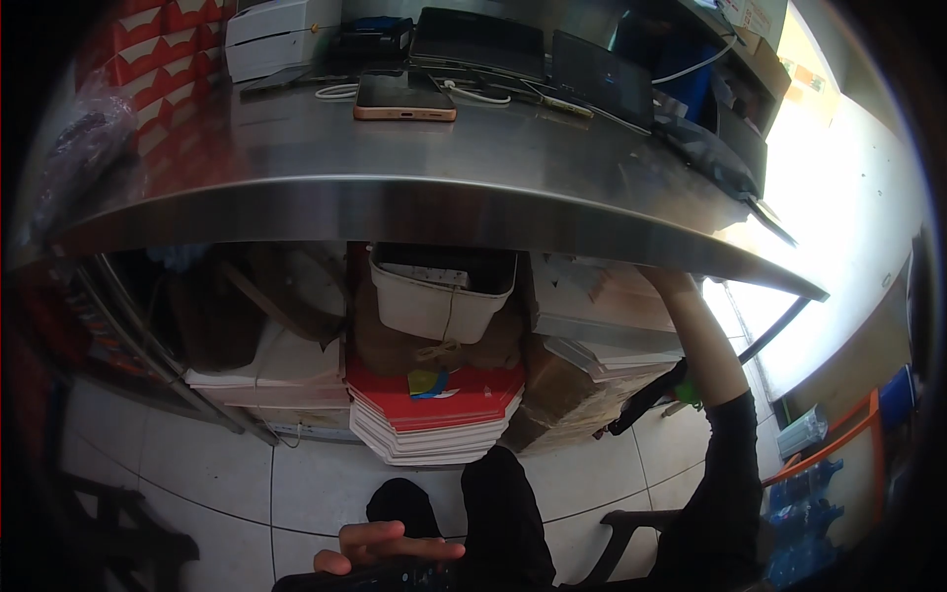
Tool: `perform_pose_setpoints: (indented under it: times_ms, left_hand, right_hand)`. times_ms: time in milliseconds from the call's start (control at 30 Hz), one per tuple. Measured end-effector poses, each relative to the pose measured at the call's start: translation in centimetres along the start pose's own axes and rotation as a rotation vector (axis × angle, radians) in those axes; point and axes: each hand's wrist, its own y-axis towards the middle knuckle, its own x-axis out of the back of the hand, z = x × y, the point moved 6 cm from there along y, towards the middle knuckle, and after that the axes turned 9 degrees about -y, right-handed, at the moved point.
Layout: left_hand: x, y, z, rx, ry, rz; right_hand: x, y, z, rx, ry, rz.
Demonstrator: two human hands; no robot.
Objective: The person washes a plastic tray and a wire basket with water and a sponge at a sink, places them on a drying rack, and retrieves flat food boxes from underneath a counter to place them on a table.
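Right hand point(667, 279) under table point(326, 148), by white stack point(592, 318) likely stowed there for space; grip hidden. Left hand point(385, 545) below table, over dark thing point(395, 575); can't tell grip.

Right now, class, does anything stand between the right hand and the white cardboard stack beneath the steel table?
Nothing visible stands between the right hand and the white cardboard stack. However, the front edge of the steel table overhangs from above and hides part of the hand, so contact cannot be told.

Head view, forward and downward, table point(395, 153) near
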Motion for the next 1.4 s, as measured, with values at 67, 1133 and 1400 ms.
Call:
perform_pose_setpoints:
  times_ms: [67, 1133, 1400]
  left_hand:
    - [-0.2, 0.3, -0.1, 0.018, 0.005, -0.006]
    - [0.5, -1.8, -3.2, -0.033, 0.032, -0.012]
    - [-0.5, -3.2, -4.2, -0.056, 0.100, -0.003]
  right_hand:
    - [-0.4, -0.7, -0.9, -0.022, -0.012, 0.025]
    - [-1.9, -1.8, 0.0, 0.105, -0.086, 0.088]
    - [1.3, -0.2, 1.4, 0.145, -0.098, -0.020]
